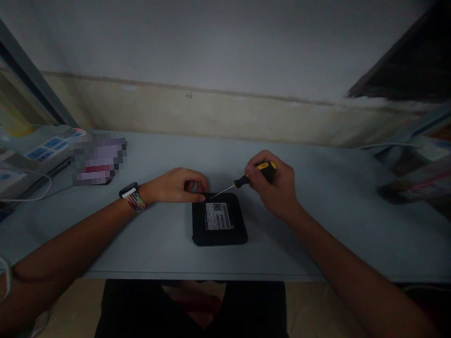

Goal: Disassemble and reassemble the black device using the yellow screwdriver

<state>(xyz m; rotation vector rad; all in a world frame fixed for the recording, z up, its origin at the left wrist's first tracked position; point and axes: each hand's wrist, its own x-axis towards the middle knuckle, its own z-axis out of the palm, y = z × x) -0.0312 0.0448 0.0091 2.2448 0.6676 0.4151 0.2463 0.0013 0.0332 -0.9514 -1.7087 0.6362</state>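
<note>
A flat black box (236, 219) with rounded corners and a white printed label (217, 216) lies on the table in front of me. My left hand (185, 186) is at its far left corner, the thumb on the edge and the fingers curled behind it. In my right hand (271, 185) is a screwdriver (242, 181) with a black and yellow handle. Its thin shaft slants down to the left, and the tip is at the box's far edge, close to my left thumb. Whether the tip touches a screw is too small to tell.
The pale table (148, 241) runs along a wall (212, 46). At the left are a power strip (52, 149), a white cable (51, 182) and a blurred-out phone-like object (99, 160). Indistinct items, including a clear plastic package (428, 182), lie at the right.
</note>
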